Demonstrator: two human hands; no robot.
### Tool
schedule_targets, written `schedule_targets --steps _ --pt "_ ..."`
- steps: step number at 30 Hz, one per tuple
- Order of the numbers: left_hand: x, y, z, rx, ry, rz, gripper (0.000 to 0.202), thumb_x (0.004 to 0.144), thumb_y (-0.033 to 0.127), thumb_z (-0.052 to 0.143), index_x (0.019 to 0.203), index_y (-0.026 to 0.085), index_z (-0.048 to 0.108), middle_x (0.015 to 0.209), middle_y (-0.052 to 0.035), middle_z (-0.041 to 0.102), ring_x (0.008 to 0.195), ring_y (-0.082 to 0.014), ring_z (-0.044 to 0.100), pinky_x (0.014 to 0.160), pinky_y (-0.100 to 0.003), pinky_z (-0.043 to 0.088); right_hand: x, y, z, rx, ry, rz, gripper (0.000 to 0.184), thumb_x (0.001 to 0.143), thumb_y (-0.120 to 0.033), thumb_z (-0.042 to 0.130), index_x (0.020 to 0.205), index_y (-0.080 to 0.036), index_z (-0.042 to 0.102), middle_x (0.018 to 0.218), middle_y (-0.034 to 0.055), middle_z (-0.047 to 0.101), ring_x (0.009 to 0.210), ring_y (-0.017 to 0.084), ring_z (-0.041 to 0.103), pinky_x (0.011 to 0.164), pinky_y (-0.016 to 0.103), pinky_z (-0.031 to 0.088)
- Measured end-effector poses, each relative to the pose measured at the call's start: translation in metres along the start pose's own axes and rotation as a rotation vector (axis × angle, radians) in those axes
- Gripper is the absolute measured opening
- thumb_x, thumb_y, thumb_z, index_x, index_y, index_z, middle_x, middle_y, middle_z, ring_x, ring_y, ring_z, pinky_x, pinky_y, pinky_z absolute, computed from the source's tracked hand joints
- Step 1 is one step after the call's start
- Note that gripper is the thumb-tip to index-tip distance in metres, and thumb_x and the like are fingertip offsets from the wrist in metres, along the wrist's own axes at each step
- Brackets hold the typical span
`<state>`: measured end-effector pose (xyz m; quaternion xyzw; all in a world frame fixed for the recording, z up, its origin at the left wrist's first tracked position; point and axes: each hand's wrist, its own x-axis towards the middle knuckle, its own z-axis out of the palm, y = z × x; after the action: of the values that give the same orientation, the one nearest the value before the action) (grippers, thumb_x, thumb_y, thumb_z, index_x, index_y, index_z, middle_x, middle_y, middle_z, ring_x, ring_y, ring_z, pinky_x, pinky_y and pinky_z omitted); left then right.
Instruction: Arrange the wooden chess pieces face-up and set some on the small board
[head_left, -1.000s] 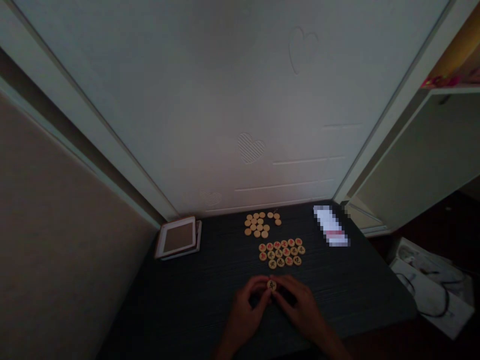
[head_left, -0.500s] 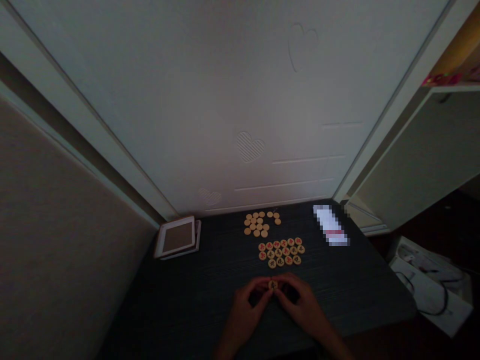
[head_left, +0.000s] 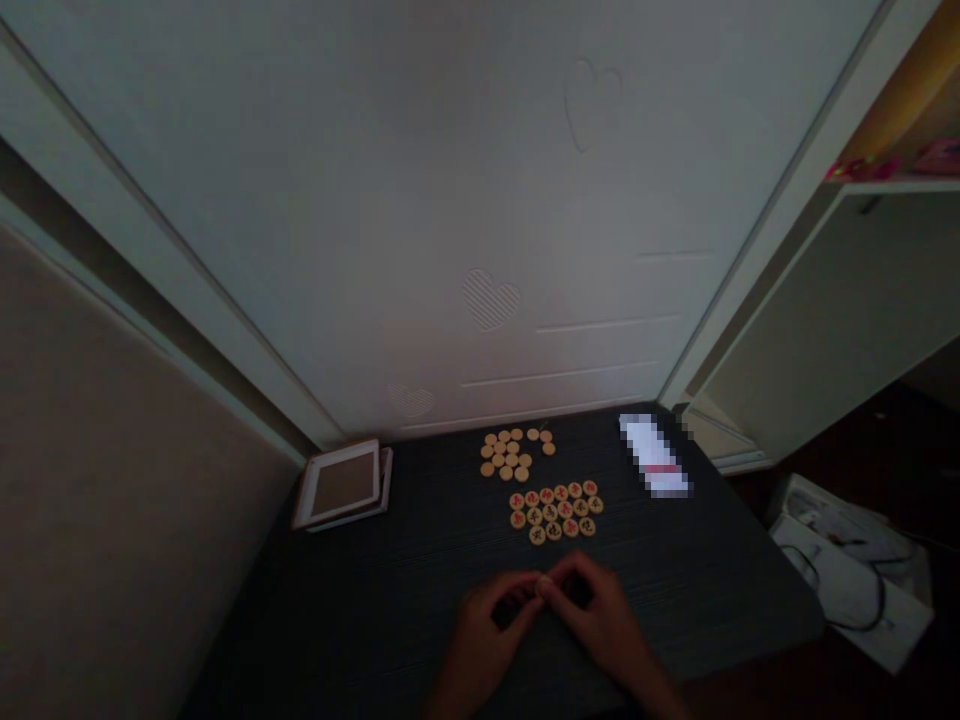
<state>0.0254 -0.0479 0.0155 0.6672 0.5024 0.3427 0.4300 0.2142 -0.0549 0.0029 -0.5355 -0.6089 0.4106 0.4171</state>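
Between the fingertips of my left hand (head_left: 491, 622) and my right hand (head_left: 598, 612) is a round wooden Chinese chess piece (head_left: 543, 586), mostly covered by the fingers. Both hands are closed in a pinch on it, over the near part of the dark table. Just beyond them lie rows of face-up Chinese chess pieces (head_left: 550, 511) with red and black characters. Farther back is a loose group of pieces (head_left: 509, 459) whose tops look plain.
A dark table (head_left: 420, 570) stands against a white panel with heart patterns. At its back left lie stacked frame-like trays (head_left: 345, 483). A blurred-out white item (head_left: 652, 455) lies at the back right. On the floor at right stands a white box (head_left: 855, 570) with a dark cord.
The held piece has been turned, so its character no longer shows, and the fingers cover more of it. My view has shifted slightly. The pieces on the table keep their layout.
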Motion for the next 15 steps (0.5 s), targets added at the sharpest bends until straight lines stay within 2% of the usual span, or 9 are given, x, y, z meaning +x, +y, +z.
schedule_targets --steps 11,15 --pt "0.0003 -0.0037 0.0015 -0.028 0.022 0.001 0.02 0.094 0.041 0.069 0.109 0.029 0.076 0.098 -0.001 0.081 0.089 -0.0201 0.075 0.085 -0.028 0.058 0.002 -0.0059 -0.0031 0.06 -0.014 -0.006 0.029 0.097 -0.047 0.062 0.088 -0.022 0.074 0.087 0.0043 0.079 0.083 0.022 0.074 0.077 0.03 0.055" --pt "0.0017 -0.0044 0.0006 -0.054 0.016 -0.027 0.021 0.094 0.042 0.069 0.109 0.029 0.076 0.1 -0.0019 0.082 0.091 -0.0213 0.076 0.086 -0.029 0.059 0.0004 -0.0069 -0.0018 0.026 -0.013 -0.041 0.025 0.098 -0.044 0.061 0.098 -0.023 0.075 0.094 0.0054 0.079 0.088 0.023 0.074 0.081 0.032 0.056"
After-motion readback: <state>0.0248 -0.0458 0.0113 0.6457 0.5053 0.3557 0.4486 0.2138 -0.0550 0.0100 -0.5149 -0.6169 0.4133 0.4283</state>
